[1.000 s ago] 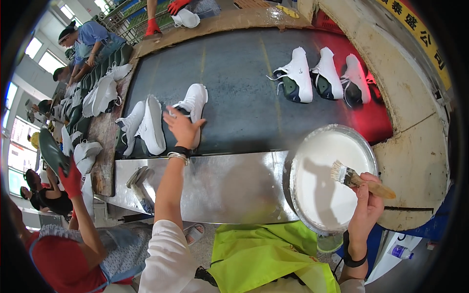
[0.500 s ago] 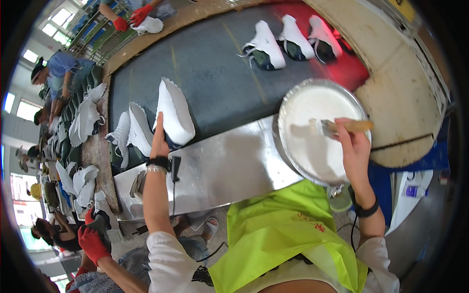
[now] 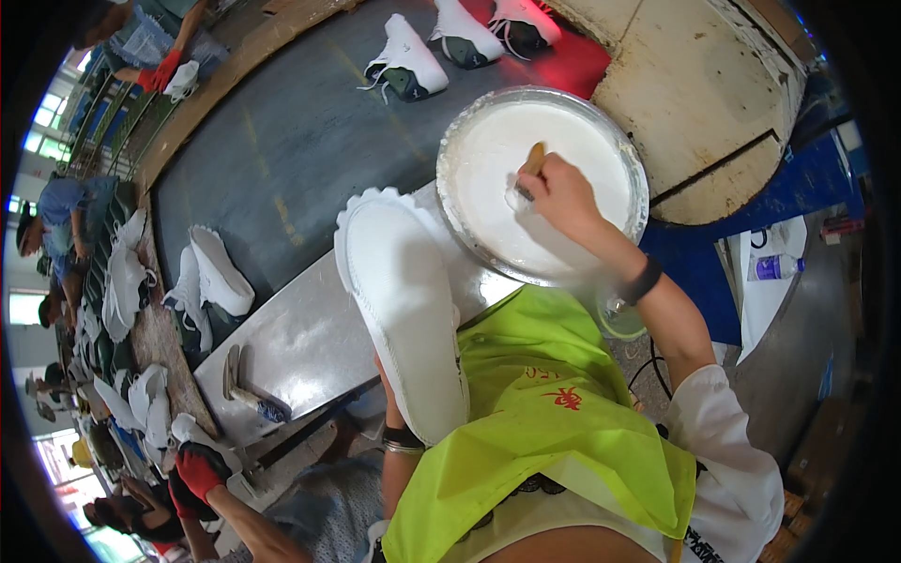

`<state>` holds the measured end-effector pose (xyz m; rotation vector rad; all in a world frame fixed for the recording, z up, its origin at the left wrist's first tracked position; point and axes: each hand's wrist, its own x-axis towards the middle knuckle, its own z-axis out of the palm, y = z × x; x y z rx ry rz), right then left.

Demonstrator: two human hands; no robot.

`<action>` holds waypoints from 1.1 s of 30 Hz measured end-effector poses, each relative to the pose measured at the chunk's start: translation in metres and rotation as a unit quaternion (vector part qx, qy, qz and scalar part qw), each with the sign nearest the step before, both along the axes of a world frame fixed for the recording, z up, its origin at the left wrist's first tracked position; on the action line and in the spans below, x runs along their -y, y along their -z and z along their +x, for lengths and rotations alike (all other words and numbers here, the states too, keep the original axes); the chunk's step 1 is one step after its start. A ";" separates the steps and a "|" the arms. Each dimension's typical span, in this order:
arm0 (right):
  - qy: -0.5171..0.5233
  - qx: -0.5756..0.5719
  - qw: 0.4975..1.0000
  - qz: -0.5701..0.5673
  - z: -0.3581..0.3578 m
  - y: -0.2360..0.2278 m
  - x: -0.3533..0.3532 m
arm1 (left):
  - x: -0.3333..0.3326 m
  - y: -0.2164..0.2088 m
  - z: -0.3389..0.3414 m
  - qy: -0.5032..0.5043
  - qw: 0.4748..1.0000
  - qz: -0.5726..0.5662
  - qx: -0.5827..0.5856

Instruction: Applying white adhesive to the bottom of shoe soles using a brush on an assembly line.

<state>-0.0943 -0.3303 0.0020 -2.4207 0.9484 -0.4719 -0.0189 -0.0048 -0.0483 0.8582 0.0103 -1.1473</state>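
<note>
In front of my apron, my left hand (image 3: 389, 405) holds a white shoe (image 3: 404, 310), its sole side turned up and its scalloped rim pointing away from me. The shoe hides most of the fingers. My right hand (image 3: 563, 199) is closed around a brush (image 3: 535, 159) with a wooden handle. Its bristles are low over, or in, the white liquid (image 3: 582, 141) that fills a round metal basin (image 3: 641, 192); contact cannot be made out. White residue coats the basin's inner rim.
A hammer (image 3: 246, 392) lies on the metal ledge (image 3: 310, 361). Two white shoes (image 3: 219, 272) rest on the dark belt (image 3: 282, 141) at left, several more at its far end. At lower left, a co-worker's red-gloved hand (image 3: 199, 472) holds a shoe.
My left hand has lifted the shoe off the belt side, brought it close to me and turned its sole up. The brush has tipped more upright in the basin. The whole view has shifted.
</note>
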 end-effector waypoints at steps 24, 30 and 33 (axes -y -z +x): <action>-0.073 0.322 0.885 0.328 0.091 -0.062 -0.050 | 0.012 -0.030 0.006 0.045 0.994 -0.083 -0.060; -0.045 0.232 0.955 0.181 0.041 -0.034 -0.054 | 0.006 -0.027 0.014 -0.014 0.999 -0.016 -0.036; -0.056 0.286 0.949 0.123 0.042 -0.066 -0.068 | 0.005 -0.026 0.021 0.026 0.999 -0.035 0.015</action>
